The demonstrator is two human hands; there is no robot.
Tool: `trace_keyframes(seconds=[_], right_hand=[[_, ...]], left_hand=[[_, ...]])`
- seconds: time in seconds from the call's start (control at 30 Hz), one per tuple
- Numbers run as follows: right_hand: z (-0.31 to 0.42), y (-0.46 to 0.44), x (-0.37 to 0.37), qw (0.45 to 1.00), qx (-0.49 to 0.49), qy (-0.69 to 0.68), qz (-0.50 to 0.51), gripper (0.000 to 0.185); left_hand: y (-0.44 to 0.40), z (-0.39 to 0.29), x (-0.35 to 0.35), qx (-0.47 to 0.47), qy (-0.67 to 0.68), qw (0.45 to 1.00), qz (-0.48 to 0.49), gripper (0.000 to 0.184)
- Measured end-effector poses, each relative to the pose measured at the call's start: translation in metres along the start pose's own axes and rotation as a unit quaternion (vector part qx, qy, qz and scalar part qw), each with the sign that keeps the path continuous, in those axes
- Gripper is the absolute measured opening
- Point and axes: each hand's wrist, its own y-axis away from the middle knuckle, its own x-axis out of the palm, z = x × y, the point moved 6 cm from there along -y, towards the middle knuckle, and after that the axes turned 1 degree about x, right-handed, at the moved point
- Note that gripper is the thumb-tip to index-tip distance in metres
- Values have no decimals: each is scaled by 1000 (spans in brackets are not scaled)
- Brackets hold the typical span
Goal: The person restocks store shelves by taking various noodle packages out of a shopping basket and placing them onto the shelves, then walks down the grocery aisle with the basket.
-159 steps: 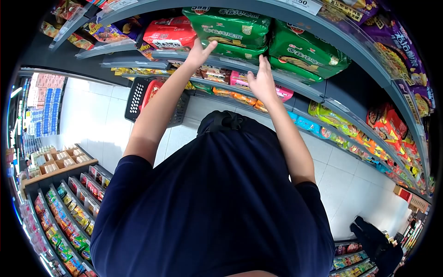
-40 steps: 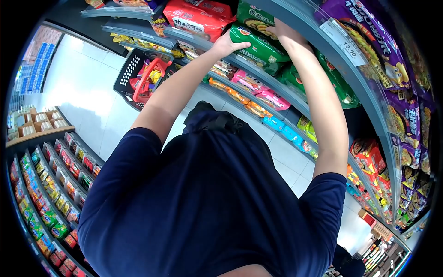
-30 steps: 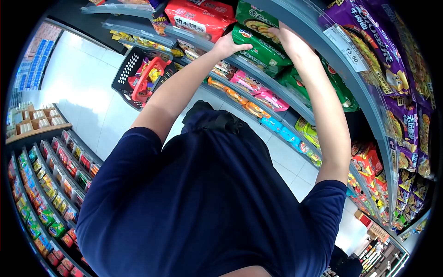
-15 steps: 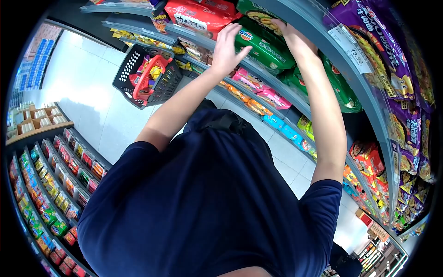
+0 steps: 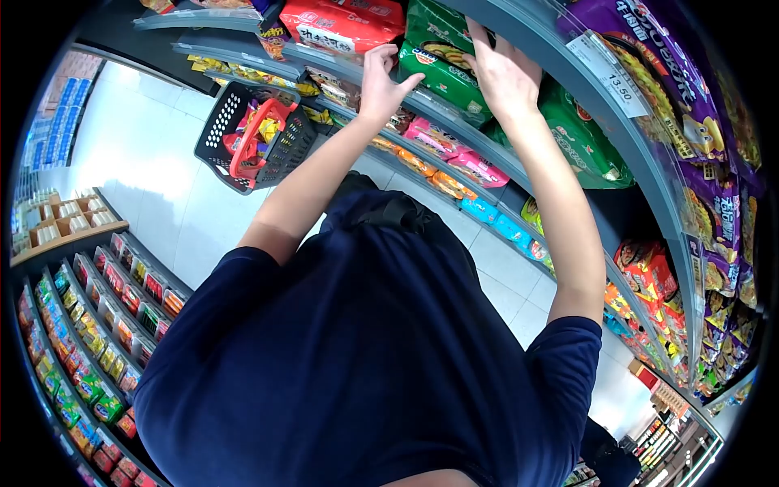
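In the head view, a green instant-noodle multipack [image 5: 442,69] sits between the person's 2 hands, near the front of a grey shelf [image 5: 479,134], with its printed face turned up. The left hand [image 5: 383,91] is open at its left side, thumb spread toward the pack; whether the fingertips touch it, I cannot tell. The right hand [image 5: 507,77] is also open, fingers spread and resting against its right side, with no closed grip visible.

To the left lies a red noodle multipack [image 5: 341,24], close to the green multipack. To the right is a second green multipack [image 5: 584,138]. Above the right hand runs an upper shelf [image 5: 552,49], with a 13.50 price label [image 5: 614,75] and purple noodle packs [image 5: 657,73]. Pink packs [image 5: 479,168] line the shelf below, and a black basket [image 5: 280,158] with a red handle [image 5: 261,138] is at left, holding small packets.

The main risk, I judge, is the smooth wrapper slipping from such a loose hold, so the multipack could tip over the shelf lip. Pressing too hard from the right could shove it into the red multipack, and lifting it high could knock the right wrist against the upper shelf.
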Motion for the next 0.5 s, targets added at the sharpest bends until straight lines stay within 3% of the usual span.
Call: trace_keyframes(seconds=[0.1,0.13,0.2,0.3,0.4,0.5], right_hand=[[3,2,-5,995,-42,-62,-62,69],[0,-1,0,997,-23,-68,-27,67],[-4,-2,9,996,16,-81,45,65],[-8,-3,11,997,3,-76,9,61],[-7,-2,0,996,-5,-85,8,61],[-3,0,-13,995,-27,-67,-65,61]], left_hand=[[-2,2,10,-47,59,996,43,74],[-2,11,17,-40,29,996,68,80],[-2,14,20,-52,-82,992,76,76],[-7,13,22,-111,-17,987,119,68],[-12,5,19,-112,-37,986,117,60],[-14,10,21,-109,-62,985,120,61]])
